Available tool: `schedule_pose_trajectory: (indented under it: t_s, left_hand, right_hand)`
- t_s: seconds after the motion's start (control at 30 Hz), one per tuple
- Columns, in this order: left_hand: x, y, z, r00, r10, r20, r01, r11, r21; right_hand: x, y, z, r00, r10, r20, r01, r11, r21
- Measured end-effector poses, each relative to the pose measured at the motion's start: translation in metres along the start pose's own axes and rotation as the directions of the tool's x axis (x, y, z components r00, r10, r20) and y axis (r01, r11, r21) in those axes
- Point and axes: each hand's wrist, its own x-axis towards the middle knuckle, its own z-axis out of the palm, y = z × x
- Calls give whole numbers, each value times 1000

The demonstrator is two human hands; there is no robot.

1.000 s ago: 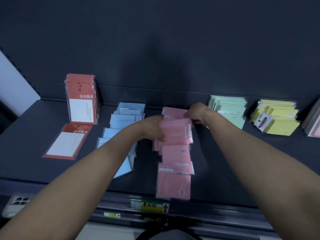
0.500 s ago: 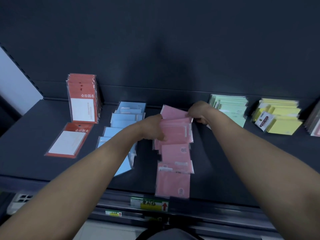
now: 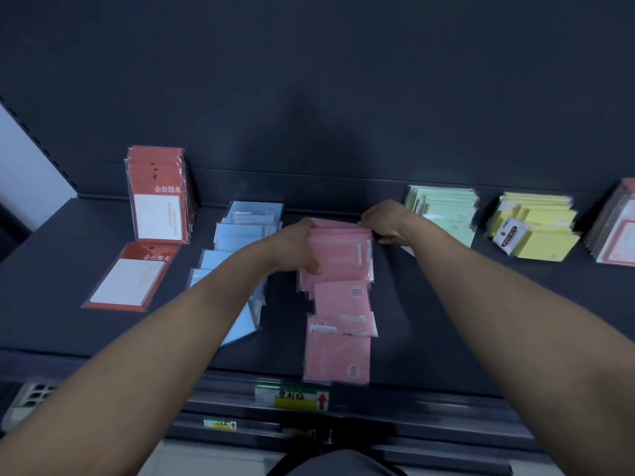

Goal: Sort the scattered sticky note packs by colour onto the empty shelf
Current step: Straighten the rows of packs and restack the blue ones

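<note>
A row of pink sticky note packs (image 3: 338, 304) runs from the back of the dark shelf (image 3: 62, 269) to its front edge. Both hands grip the rearmost pink packs (image 3: 340, 255): my left hand (image 3: 297, 249) holds their left edge with the thumb on top, and my right hand (image 3: 385, 221) pinches their top right corner. Light blue packs (image 3: 240, 235) lie in a row just left, partly hidden by my left forearm. Green packs (image 3: 446, 214) and yellow packs (image 3: 539, 228) sit to the right.
Orange-red packs (image 3: 158, 194) stand upright at the back left, one more orange-red pack (image 3: 130, 276) lying flat before them. A pale stack with a red border (image 3: 618, 231) is at the far right edge. A price label strip (image 3: 292, 398) runs along the shelf front.
The rearmost pink packs have been squared up between my hands; the pack that stuck out behind now lies closer under the bundle. My hands stayed in nearly the same place.
</note>
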Motion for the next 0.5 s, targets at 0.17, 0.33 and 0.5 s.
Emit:
schedule_pose_trajectory:
  t_s: [0.17,0.33,0.5]
  left_hand:
    - [-6,-4,3,1000,16,-17,-16,1000,-10]
    - [-7,-5,4,1000,0,-28,0,999,34]
    - [-5,-6,4,999,8,-32,-7,999,36]
  right_hand:
    - [7,5,7,1000,7,-3,-7,1000,17]
    - [7,3,11,999,30,35,-22,977,-212]
    - [7,0,2,995,66,68,-46,964,-262]
